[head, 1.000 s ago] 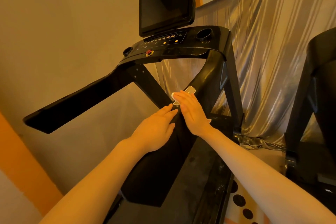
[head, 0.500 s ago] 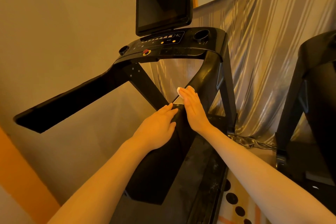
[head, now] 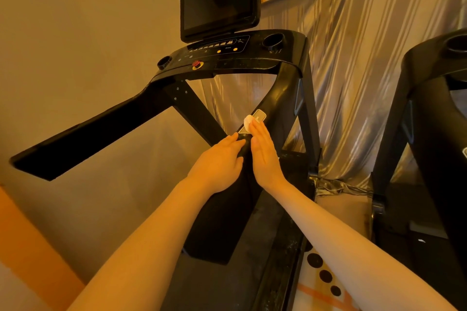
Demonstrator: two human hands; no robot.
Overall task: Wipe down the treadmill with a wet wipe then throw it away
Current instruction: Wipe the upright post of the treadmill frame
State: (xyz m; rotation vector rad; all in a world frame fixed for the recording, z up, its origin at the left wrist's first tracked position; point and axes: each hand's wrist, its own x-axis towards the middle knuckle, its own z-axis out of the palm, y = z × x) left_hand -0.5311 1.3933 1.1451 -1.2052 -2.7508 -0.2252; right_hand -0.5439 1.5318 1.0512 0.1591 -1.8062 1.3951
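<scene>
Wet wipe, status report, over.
Right hand flat, pressing wet wipe on right handrail. Left hand resting beside it. Nothing in the way.

The treadmill [head: 275,98] is black, with a dark screen upright above a console that has round cup holders at both ends and a red stop button near its left side. Two handrails run down from the console toward the camera. The wet wipe [head: 248,122] is a small white wad lying on the right handrail, touching a silver plate there.
</scene>
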